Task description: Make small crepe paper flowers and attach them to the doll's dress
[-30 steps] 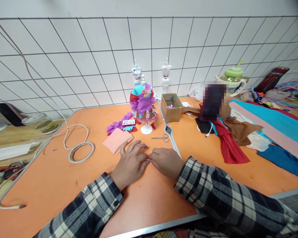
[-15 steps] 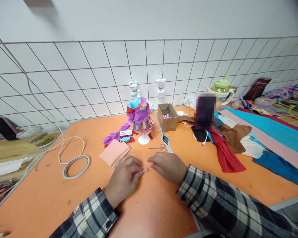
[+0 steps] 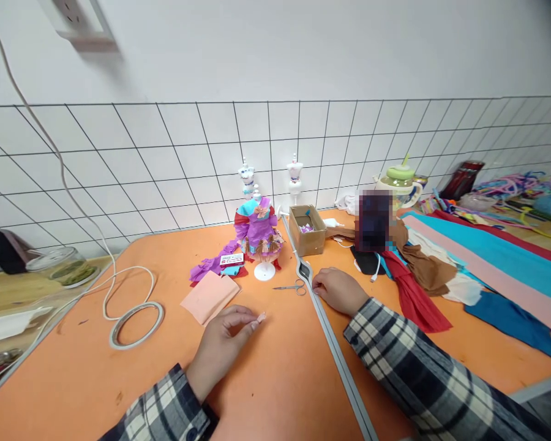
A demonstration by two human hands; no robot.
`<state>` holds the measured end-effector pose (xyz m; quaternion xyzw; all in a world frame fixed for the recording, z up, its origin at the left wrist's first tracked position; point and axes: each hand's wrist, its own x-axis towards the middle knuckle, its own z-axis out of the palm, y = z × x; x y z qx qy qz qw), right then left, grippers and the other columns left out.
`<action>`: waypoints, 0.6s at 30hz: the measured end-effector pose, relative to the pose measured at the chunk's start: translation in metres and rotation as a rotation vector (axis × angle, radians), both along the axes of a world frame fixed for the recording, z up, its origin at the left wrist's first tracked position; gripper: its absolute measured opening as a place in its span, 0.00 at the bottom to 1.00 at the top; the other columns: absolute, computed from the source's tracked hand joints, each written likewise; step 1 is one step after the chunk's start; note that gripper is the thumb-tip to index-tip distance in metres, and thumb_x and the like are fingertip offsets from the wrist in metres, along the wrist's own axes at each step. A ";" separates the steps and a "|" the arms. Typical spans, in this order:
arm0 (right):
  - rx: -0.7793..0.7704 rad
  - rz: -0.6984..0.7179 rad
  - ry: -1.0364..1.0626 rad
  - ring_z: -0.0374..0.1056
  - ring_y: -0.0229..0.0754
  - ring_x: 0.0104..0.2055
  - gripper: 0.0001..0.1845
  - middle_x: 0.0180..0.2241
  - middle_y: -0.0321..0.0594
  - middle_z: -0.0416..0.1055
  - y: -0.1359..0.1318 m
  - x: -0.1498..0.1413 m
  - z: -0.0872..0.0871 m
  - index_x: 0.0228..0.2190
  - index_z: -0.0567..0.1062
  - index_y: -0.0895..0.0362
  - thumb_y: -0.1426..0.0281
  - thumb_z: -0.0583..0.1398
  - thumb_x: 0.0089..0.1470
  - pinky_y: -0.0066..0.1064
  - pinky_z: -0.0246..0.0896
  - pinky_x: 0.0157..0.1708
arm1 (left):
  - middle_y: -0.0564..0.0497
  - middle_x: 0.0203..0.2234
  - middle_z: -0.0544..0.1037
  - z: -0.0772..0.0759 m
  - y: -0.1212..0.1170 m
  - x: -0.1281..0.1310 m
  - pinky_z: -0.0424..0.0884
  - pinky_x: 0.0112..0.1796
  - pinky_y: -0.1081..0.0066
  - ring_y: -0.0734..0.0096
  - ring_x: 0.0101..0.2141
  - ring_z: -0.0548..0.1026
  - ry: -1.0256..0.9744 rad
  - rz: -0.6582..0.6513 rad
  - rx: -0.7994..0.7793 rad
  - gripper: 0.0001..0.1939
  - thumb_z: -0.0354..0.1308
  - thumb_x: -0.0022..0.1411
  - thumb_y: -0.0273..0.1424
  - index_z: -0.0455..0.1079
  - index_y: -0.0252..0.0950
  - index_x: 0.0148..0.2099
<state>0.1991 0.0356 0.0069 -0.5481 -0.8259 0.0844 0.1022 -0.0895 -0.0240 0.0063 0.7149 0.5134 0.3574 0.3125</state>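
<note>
My left hand [image 3: 223, 346] pinches a tiny pink crepe-like scrap [image 3: 261, 317] between thumb and index finger, above the orange table. My right hand [image 3: 340, 289] rests by the grey metal strip, its fingers curled together; whatever they may hold is hidden. Small scissors [image 3: 298, 288] lie just left of my right fingertips. Beyond my left hand is a folded pink sheet [image 3: 210, 297]. Behind it stands a miniature dress form in a purple, blue and red ruffled dress [image 3: 258, 225], with a small flower on its chest.
A cardboard box [image 3: 314, 242] with purple bits stands behind the scissors. Two bare mini dress forms [image 3: 294, 174] are by the wall. Coloured sheets [image 3: 491, 242] and a red cloth-like piece [image 3: 416, 300] spread right. A tape roll [image 3: 114, 335] and white cable [image 3: 104, 300] lie left.
My right hand has moved away from the left, rightward to the metal strip beside the scissors. My left hand keeps its pinch on the pink scrap. The view has tilted upward.
</note>
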 end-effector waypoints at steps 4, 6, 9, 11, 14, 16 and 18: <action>0.022 -0.017 -0.014 0.64 0.47 0.42 0.11 0.36 0.48 0.71 -0.004 -0.007 -0.004 0.33 0.75 0.60 0.74 0.52 0.59 0.35 0.55 0.41 | 0.46 0.32 0.80 0.001 0.000 0.001 0.72 0.39 0.67 0.64 0.33 0.77 -0.003 0.034 -0.012 0.12 0.58 0.56 0.38 0.77 0.37 0.30; 0.027 -0.036 -0.001 0.64 0.48 0.41 0.12 0.37 0.51 0.70 -0.006 -0.009 -0.005 0.35 0.74 0.62 0.74 0.51 0.60 0.36 0.55 0.41 | 0.46 0.32 0.80 0.000 0.001 0.000 0.72 0.39 0.67 0.64 0.34 0.77 -0.006 0.057 -0.027 0.12 0.59 0.56 0.39 0.77 0.37 0.30; 0.036 -0.065 0.054 0.65 0.45 0.41 0.12 0.38 0.49 0.71 -0.010 -0.017 -0.004 0.36 0.73 0.61 0.74 0.50 0.61 0.33 0.57 0.39 | 0.46 0.31 0.81 -0.003 0.002 -0.001 0.71 0.39 0.67 0.62 0.34 0.77 -0.014 0.098 -0.086 0.12 0.59 0.55 0.40 0.77 0.36 0.31; -0.017 -0.095 0.234 0.66 0.41 0.38 0.10 0.36 0.44 0.71 -0.015 -0.027 -0.002 0.35 0.73 0.59 0.72 0.52 0.59 0.30 0.58 0.37 | 0.46 0.31 0.82 -0.004 0.002 0.001 0.71 0.38 0.67 0.61 0.34 0.78 -0.026 0.129 -0.156 0.13 0.59 0.55 0.40 0.78 0.36 0.32; -0.352 -0.147 0.711 0.65 0.36 0.27 0.09 0.27 0.38 0.71 -0.030 -0.051 0.001 0.31 0.75 0.59 0.67 0.57 0.54 0.26 0.57 0.26 | 0.47 0.31 0.82 -0.003 0.001 0.005 0.71 0.38 0.67 0.60 0.34 0.78 -0.058 0.154 -0.241 0.13 0.58 0.55 0.40 0.78 0.35 0.32; -0.635 -0.165 0.912 0.59 0.32 0.19 0.14 0.25 0.37 0.70 -0.042 -0.068 0.001 0.32 0.76 0.60 0.62 0.58 0.52 0.24 0.50 0.17 | 0.46 0.30 0.83 -0.002 0.001 0.009 0.71 0.38 0.67 0.60 0.34 0.78 -0.080 0.158 -0.248 0.13 0.58 0.54 0.38 0.78 0.35 0.31; -0.807 -0.166 1.035 0.56 0.29 0.16 0.17 0.30 0.38 0.71 -0.053 -0.082 0.002 0.33 0.77 0.60 0.59 0.57 0.51 0.23 0.43 0.12 | 0.46 0.29 0.82 -0.001 0.000 0.012 0.71 0.38 0.68 0.61 0.33 0.79 -0.092 0.153 -0.237 0.13 0.57 0.55 0.37 0.78 0.35 0.31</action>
